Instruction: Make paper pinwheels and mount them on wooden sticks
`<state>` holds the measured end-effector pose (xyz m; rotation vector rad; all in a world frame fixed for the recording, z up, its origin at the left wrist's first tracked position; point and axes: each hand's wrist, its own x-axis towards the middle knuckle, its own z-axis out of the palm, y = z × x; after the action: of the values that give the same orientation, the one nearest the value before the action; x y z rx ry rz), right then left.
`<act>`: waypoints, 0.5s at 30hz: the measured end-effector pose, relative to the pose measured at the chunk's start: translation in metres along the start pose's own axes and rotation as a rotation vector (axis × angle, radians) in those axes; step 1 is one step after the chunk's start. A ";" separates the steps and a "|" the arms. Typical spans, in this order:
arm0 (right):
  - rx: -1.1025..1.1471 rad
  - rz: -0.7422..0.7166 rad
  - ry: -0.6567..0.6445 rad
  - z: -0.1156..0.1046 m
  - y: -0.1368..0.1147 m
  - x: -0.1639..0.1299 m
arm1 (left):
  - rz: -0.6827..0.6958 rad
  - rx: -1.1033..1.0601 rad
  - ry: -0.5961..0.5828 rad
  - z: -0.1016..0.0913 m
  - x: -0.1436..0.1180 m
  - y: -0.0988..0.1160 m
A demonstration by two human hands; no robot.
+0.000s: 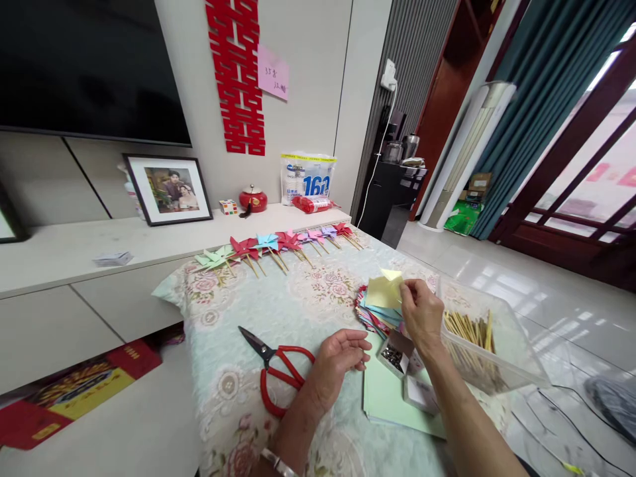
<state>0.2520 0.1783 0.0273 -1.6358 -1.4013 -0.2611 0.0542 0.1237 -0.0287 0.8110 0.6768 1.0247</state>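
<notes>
Wall: pale panels with a dark television (84, 66), a red paper cutout (237, 73) and a pink note (273, 73).
Furniture: long white cabinet (59, 265) under it, bearing a framed photo (169, 189).
Floor: glossy pale tiles (556, 311).
Right side: teal curtain (541, 93), dark red door frames (576, 165), daylight behind.

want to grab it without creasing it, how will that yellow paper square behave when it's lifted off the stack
The yellow paper square, pinched by the right hand, already curls up at its top corner, so it is probably thin and floppy. It likely weighs almost nothing, as a fingertip pinch holds it. The stack of coloured paper beneath looks loose, so neighbouring sheets may slide.
</notes>
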 end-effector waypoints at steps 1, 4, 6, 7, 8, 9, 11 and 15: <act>-0.001 0.001 -0.014 0.000 0.000 -0.001 | 0.009 0.018 -0.007 -0.001 0.000 -0.002; 0.009 0.024 -0.030 0.001 0.002 -0.001 | 0.033 0.058 -0.010 -0.001 0.000 -0.004; 0.027 0.061 0.001 0.000 0.002 -0.001 | 0.045 0.077 -0.005 0.000 0.001 -0.003; 0.037 0.077 0.020 0.000 0.002 -0.001 | 0.057 0.089 0.001 0.000 0.002 -0.003; 0.048 0.088 0.034 0.000 0.002 -0.001 | 0.073 0.106 0.010 0.000 0.003 -0.002; 0.057 0.094 0.044 -0.001 0.002 -0.001 | 0.093 0.128 0.020 0.000 0.003 -0.002; 0.071 0.093 0.048 -0.002 0.001 -0.002 | 0.137 0.192 0.035 0.000 0.005 -0.002; 0.080 0.083 0.055 -0.004 0.000 -0.006 | 0.268 0.493 0.028 -0.001 0.003 -0.007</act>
<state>0.2517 0.1715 0.0249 -1.6047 -1.2840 -0.1980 0.0577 0.1246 -0.0355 1.3458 0.8777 1.1264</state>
